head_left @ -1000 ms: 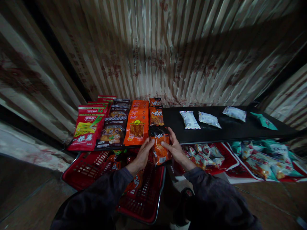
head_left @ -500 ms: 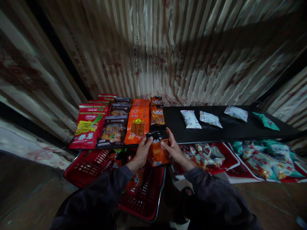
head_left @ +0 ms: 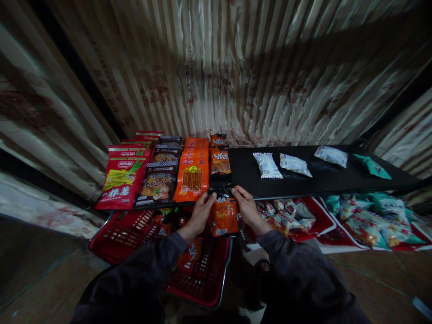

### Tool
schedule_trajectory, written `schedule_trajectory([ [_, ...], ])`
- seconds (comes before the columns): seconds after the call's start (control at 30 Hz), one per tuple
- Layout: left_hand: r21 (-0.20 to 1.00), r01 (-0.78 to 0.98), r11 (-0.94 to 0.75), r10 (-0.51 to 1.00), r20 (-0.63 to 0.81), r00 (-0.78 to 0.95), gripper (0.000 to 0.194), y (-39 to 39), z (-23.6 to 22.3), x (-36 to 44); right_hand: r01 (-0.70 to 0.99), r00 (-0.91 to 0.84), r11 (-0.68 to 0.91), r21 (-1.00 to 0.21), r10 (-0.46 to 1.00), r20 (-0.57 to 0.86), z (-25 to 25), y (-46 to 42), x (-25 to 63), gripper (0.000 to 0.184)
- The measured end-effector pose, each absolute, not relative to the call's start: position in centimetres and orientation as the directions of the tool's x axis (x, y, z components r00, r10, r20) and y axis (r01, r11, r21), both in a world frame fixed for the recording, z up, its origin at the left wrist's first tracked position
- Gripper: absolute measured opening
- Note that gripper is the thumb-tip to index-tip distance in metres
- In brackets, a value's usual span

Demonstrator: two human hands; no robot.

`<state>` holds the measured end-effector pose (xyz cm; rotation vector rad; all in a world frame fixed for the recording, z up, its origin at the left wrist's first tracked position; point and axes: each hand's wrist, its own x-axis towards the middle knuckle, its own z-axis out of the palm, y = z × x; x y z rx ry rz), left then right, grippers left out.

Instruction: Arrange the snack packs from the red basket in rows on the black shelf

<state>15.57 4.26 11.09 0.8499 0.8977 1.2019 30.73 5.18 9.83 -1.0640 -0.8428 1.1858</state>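
Note:
Both hands grip an orange and black snack bag [head_left: 224, 215] just off the front edge of the black shelf [head_left: 241, 180]. My left hand [head_left: 201, 212] pinches its upper left side, thumb on the front. At the top right corner, my right hand [head_left: 247, 206] is closed on it. Behind it on the shelf lie matching orange and black bags [head_left: 220, 162] in a row. To their left sit orange packets [head_left: 192, 177], dark brown snack bags [head_left: 158, 184] and red bags with green print [head_left: 123, 182].
White packets [head_left: 266, 165] and a green packet [head_left: 373, 166] lie spread along the shelf's right part. Below are a red basket [head_left: 219, 288] with orange bags and red trays of snacks [head_left: 326, 229] at the right. A pleated curtain [head_left: 216, 67] hangs behind.
My right hand has shifted its grip from the bag's side up to its top corner. The bag has come slightly lower and is held more upright and flat.

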Motion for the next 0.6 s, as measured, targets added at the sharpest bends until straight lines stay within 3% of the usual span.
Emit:
schedule_trajectory([
  [0.33, 0.886, -0.318, 0.338, 0.938, -0.289, 0.192, 0.044, 3.6, 11.6, 15.2, -0.42, 0.303, -0.027, -0.907, 0.938, -0.168, 8.4, 6.1, 31.2, 0.041],
  [0.5, 0.878, -0.272, 0.394, 0.891, -0.293, 0.347, 0.053, 2.8, 10.9, 15.7, -0.408, 0.36, 0.005, -0.913, 0.92, -0.156, 8.3, 6.4, 31.6, 0.045],
  [0.6, 0.889, -0.283, 0.36, 0.903, -0.256, 0.345, 0.054, 2.7, 10.5, 15.9, -0.382, 0.354, 0.045, -0.923, 0.93, -0.101, 8.6, 6.3, 31.6, 0.046],
])
